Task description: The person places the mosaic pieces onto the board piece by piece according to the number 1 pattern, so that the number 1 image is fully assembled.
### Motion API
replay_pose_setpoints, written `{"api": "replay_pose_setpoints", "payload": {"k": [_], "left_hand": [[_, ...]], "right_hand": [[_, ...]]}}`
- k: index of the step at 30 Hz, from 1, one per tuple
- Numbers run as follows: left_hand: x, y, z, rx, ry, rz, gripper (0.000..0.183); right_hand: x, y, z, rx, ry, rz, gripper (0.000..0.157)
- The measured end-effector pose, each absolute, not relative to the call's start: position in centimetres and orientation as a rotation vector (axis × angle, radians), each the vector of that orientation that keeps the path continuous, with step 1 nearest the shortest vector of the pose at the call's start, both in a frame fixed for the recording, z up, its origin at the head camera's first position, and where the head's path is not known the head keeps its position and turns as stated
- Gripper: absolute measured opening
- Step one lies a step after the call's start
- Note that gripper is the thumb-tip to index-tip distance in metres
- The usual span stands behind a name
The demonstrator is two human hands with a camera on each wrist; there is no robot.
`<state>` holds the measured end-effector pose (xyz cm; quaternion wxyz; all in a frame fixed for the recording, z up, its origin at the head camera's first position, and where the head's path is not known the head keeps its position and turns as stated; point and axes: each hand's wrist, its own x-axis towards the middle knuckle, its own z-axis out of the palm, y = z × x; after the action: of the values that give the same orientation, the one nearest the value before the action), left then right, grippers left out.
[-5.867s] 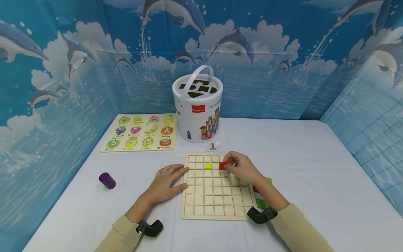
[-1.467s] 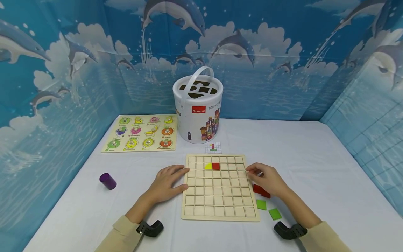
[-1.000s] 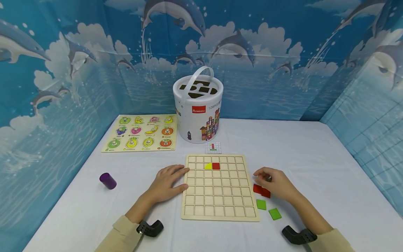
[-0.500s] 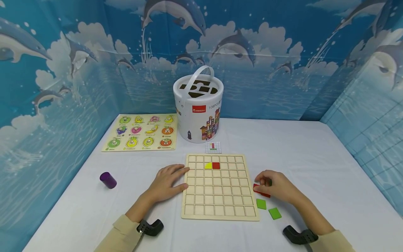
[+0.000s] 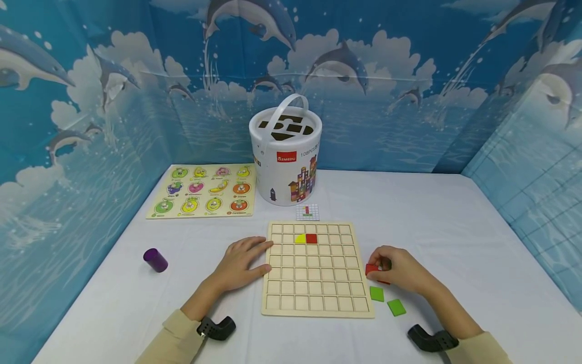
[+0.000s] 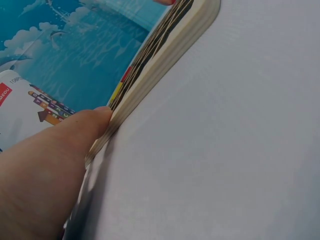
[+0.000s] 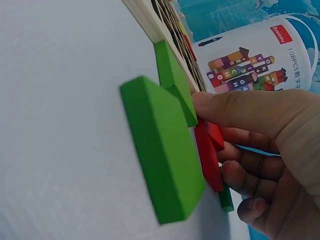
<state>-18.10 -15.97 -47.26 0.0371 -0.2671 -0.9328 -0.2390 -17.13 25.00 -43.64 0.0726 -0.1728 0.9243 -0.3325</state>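
The two hands are well apart. The right hand [image 5: 395,268] has its thumb and fingers curled in a pinch on a red block [image 5: 372,269], just right of the board. I cannot tell if that block is off the table. The left hand [image 5: 241,265] lies with its fingers out straight, and its thumb and a fingertip touch the left edge of the board [image 5: 313,275].

Under the right hand, a second red block [image 5: 384,283] peeks out. Nearer, there are two light green blocks: one [image 5: 377,293] is beside the board, and the other [image 5: 396,307] is a bit farther right. The right wrist view also shows a dark green block [image 7: 226,196] by the curled fingers.

On the board, a yellow piece [image 5: 300,238] with a round side sits in the second row from the far edge. A red square [image 5: 311,238] is in the next box to its right.

Past the far edge lies a little picture card [image 5: 307,212], then a white bucket [image 5: 285,174]. A fruit puzzle [image 5: 203,192] is left of the bucket. A purple block [image 5: 155,260] is at the left on the white table [image 5: 454,227].
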Motion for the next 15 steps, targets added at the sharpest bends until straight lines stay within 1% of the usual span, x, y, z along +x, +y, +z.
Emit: {"api": "replay_pose_setpoints", "payload": {"k": [7,15], "left_hand": [[-18.05,-16.00,-47.25,-0.824,-2.853,-0.735,0.059],[-18.12,-16.00,-47.23,-0.819,-2.881,-0.746,0.059]], "right_hand": [[-17.11,24.81,-43.76,-0.454,2.782,-1.011,0.021],[-16.91,24.63,-43.70,-0.467,2.821,-1.069,0.015]]}}
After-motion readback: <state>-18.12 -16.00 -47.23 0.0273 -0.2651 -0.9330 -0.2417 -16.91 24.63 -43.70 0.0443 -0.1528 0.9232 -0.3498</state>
